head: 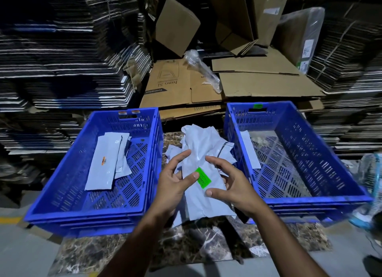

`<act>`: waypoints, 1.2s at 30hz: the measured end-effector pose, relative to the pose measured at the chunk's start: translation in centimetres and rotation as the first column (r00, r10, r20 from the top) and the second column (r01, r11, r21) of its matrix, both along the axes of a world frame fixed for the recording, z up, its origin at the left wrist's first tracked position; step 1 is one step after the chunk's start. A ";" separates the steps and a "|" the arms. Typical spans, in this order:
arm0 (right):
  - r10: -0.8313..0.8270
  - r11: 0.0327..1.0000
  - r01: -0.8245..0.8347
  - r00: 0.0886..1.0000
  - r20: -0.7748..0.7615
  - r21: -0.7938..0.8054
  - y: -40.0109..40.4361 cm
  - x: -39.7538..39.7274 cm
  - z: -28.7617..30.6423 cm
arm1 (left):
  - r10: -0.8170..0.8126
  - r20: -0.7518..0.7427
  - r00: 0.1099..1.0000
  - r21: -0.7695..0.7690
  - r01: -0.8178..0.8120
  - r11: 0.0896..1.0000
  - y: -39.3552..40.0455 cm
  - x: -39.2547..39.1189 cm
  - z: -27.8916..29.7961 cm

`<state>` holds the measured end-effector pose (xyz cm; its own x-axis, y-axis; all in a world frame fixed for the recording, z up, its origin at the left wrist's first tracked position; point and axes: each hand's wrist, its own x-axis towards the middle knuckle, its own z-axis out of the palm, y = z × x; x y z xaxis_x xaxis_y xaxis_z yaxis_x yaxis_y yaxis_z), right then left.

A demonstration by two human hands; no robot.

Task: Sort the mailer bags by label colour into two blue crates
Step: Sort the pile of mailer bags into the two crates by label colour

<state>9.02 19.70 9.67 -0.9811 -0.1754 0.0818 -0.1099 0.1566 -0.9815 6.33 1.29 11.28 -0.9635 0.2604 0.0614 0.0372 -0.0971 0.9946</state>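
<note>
Left hand (175, 179) fingers pinching green-labelled mailer bag (203, 185), right hand (231, 181) fingers spread, touching its edge

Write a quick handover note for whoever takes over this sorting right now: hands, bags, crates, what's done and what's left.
Left hand: thumb on the green label of the top mailer bag.
Right hand: open, fingers on that bag's right edge.
Pile sits between the crates.
Left crate: a few bags, one with an orange label.
Right crate, green tag on its rim: one bag.
Left: green bag probably goes right, then the pile.
</note>
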 end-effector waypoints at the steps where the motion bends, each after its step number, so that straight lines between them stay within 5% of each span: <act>1: -0.001 1.000 0.001 1.000 0.008 0.003 0.3 0.0 -0.1 | -0.011 -0.009 1.000 -0.010 0.011 1.000 0.3 0.0 0.1; 9: -0.152 0.986 0.150 0.988 0.012 0.067 4.3 -1.1 -1.3 | 0.006 -0.012 1.000 -0.097 -0.007 0.995 3.5 -2.4 -2.4; 12: -0.269 0.961 0.269 0.963 -0.008 0.065 7.9 -1.9 -1.6 | 0.057 -0.134 0.989 -0.324 -0.098 0.941 3.2 -5.2 -3.7; 16: -0.409 0.912 0.409 0.912 -0.001 0.038 13.8 -3.5 -2.0 | 0.056 -0.401 0.914 -0.754 -0.364 0.546 -0.7 -9.9 -6.4; 19: -0.470 0.882 0.466 0.879 0.078 0.068 17.7 -5.5 -2.9 | 0.070 -0.346 0.936 -0.921 -0.352 0.167 -3.1 -12.1 -7.7; 21: -0.475 0.875 0.453 0.872 0.122 0.169 19.7 -7.1 -4.1 | 0.152 -0.258 0.954 -0.962 -0.268 0.052 -3.9 -12.4 -8.1; 28: -0.218 0.968 0.134 0.869 0.445 0.211 22.8 -8.7 -7.6 | 0.162 -0.231 0.959 -0.971 -0.238 0.026 -4.5 -12.3 -9.1; 30: -0.094 0.963 -0.069 0.822 0.562 0.261 23.3 -8.6 -9.2 | 0.120 -0.267 0.956 -0.964 -0.264 -0.033 -4.3 -12.2 -9.4; 33: 0.070 0.846 -0.426 0.685 0.725 0.321 23.6 -9.1 -11.3 | 0.076 -0.297 0.952 -0.954 -0.292 -0.073 -4.2 -11.9 -9.7; 36: -0.039 0.746 -0.524 0.582 0.812 0.411 23.9 -10.0 -11.6 | 0.043 -0.317 0.947 -0.945 -0.312 -0.101 -4.2 -11.8 -9.9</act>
<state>-0.96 43.58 -1.94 -0.5298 -0.1470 -0.8353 0.4643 0.7739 -0.4307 -5.48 -2.95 1.36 -0.9985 -0.0067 0.0546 -0.0068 1.0000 -0.0021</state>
